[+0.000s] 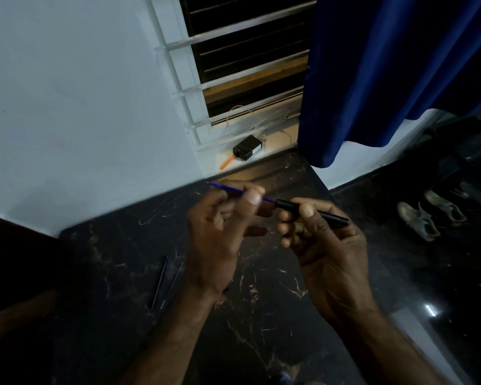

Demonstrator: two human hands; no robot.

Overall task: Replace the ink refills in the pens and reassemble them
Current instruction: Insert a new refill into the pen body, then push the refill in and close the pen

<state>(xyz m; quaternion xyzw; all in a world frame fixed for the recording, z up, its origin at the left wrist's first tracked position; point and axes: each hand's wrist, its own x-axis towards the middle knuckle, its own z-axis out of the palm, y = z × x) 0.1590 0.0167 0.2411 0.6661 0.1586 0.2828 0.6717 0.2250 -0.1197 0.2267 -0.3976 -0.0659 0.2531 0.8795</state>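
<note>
My left hand [220, 232] pinches a thin blue ink refill [231, 190] between thumb and fingers; its tip points up and to the left. The refill's other end enters a black pen barrel [325, 216], which my right hand [322, 240] grips, thumb on top. Both hands hover above the dark marble counter [261, 315]. Two more thin refills [165, 282] lie side by side on the counter, left of my left forearm.
A black box [247, 148] and an orange pen [227, 162] rest on the window sill beyond the counter, with white cords behind them. A blue curtain [386, 73] hangs at right. Shoes [422, 218] sit on the dark floor to the right.
</note>
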